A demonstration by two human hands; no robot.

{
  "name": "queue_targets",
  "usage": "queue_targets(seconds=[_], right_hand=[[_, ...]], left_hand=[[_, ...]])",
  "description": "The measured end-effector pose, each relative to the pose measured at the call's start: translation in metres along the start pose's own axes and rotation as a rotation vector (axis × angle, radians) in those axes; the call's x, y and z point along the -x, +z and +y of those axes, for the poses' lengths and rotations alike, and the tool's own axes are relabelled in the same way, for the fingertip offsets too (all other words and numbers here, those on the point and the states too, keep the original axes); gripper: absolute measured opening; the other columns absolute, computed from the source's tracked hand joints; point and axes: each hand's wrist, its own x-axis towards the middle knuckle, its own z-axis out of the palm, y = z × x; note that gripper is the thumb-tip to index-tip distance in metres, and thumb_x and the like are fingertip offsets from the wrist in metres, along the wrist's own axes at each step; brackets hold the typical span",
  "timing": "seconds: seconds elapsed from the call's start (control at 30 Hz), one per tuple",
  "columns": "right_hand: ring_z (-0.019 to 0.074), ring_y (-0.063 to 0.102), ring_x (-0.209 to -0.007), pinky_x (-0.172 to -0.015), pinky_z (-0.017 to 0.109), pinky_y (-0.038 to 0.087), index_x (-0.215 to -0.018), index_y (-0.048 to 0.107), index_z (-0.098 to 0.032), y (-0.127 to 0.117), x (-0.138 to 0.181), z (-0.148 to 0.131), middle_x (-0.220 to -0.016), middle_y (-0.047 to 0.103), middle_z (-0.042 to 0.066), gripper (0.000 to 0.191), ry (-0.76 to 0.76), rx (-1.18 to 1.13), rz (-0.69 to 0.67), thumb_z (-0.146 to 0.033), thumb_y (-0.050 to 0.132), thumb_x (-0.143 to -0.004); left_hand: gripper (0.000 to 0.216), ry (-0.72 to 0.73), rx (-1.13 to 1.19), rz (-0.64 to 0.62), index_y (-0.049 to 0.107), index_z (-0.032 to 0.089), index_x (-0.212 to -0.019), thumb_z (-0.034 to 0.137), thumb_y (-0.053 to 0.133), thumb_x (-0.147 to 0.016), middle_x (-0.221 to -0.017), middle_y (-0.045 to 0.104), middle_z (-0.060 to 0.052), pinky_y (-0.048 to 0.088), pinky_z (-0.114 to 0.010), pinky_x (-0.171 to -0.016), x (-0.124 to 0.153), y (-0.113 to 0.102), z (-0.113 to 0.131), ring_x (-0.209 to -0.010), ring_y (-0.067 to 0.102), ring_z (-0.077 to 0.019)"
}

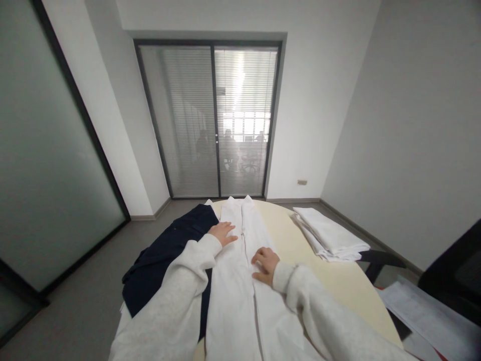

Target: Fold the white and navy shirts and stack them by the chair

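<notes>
A long white cloth garment (231, 301) lies stretched away from me over the table, with a seam or gap running down its middle. My left hand (223, 233) rests on its far left part, palm down and fingers spread. Nearer to me, my right hand (266, 265) touches the right half beside the middle line, its fingers slightly bent and the thumb apart. Neither hand grips anything that I can see. Dark navy clothing (169, 250) lies to the left, partly under my left sleeve. The garment's near end runs out of view.
The cream round table (323, 286) carries a folded white cloth stack (326, 233) at its right edge. Beyond that stands a black chair (454, 271) with papers or white sheets (432, 311) on it. A glass door with blinds (218, 120) is ahead.
</notes>
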Motion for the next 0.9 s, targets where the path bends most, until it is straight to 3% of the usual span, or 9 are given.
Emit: queue_targets(seconds=[0.07,0.13,0.23,0.47,0.6,0.77,0.9], right_hand=[[0.0292,0.032,-0.122,-0.098,0.055,0.020,-0.121,0.048,-0.022,0.015,0.006,-0.014,-0.133,0.039,0.014,0.049,-0.021,0.117,0.006,-0.047,0.045,-0.079],[0.0306,0.016,-0.131,-0.099,0.061,0.006,-0.133,0.035,-0.024,0.023,0.009,-0.023,-0.144,0.022,0.013,0.055,-0.039,0.178,-0.033,-0.049,0.033,-0.084],[0.0329,0.008,-0.133,-0.098,0.064,0.002,-0.138,0.026,-0.023,0.023,0.011,-0.026,-0.147,0.011,0.013,0.063,-0.063,0.197,-0.089,-0.056,0.025,-0.084],[0.0339,0.008,-0.132,-0.101,0.060,0.006,-0.139,0.025,-0.019,0.022,0.020,-0.035,-0.146,0.011,0.013,0.065,-0.009,0.203,-0.077,-0.053,0.030,-0.084],[0.0343,0.005,-0.133,-0.101,0.061,0.006,-0.139,0.024,-0.014,0.036,0.039,-0.050,-0.145,0.012,0.016,0.075,-0.122,0.163,-0.056,-0.058,0.035,-0.079],[0.0378,0.002,-0.132,-0.099,0.062,-0.005,-0.135,0.033,-0.011,0.042,0.054,-0.068,-0.144,0.014,0.020,0.080,-0.201,0.135,-0.037,-0.057,0.048,-0.071],[0.0347,0.016,-0.131,-0.101,0.061,0.005,-0.124,0.048,-0.017,0.025,0.050,-0.053,-0.140,0.029,0.016,0.067,-0.216,-0.036,-0.095,-0.056,0.049,-0.070]], left_hand=[[0.062,0.088,-0.057,-0.029,0.031,0.031,-0.135,0.063,0.031,-0.081,-0.145,0.022,-0.001,0.017,-0.048,-0.105,0.004,0.015,0.012,-0.133,0.015,-0.0259],[0.063,0.109,-0.081,-0.047,0.020,0.032,-0.139,0.063,0.023,-0.083,-0.147,0.016,-0.001,0.009,-0.053,-0.105,0.007,0.033,0.023,-0.134,0.008,-0.0259],[0.063,0.115,-0.082,-0.030,0.013,0.032,-0.140,0.062,0.016,-0.085,-0.148,0.013,-0.001,0.004,-0.055,-0.104,0.009,0.050,0.030,-0.135,0.005,-0.0250],[0.065,0.080,-0.088,-0.048,0.014,0.033,-0.140,0.065,0.017,-0.083,-0.148,0.012,0.001,0.002,-0.056,-0.104,0.011,0.046,0.029,-0.134,0.004,-0.0268],[0.067,0.053,-0.090,-0.041,0.013,0.033,-0.140,0.066,0.016,-0.082,-0.148,0.013,0.000,0.003,-0.057,-0.103,0.013,0.048,0.030,-0.134,0.005,-0.0289],[0.067,0.030,-0.099,-0.076,0.013,0.031,-0.141,0.065,0.017,-0.083,-0.148,0.013,-0.002,0.004,-0.056,-0.103,0.014,0.040,0.034,-0.134,0.006,-0.0290],[0.070,0.070,-0.099,-0.112,0.014,0.028,-0.140,0.065,0.024,-0.082,-0.148,0.007,-0.003,0.008,-0.056,-0.103,0.026,0.031,0.041,-0.134,0.003,-0.0275]])
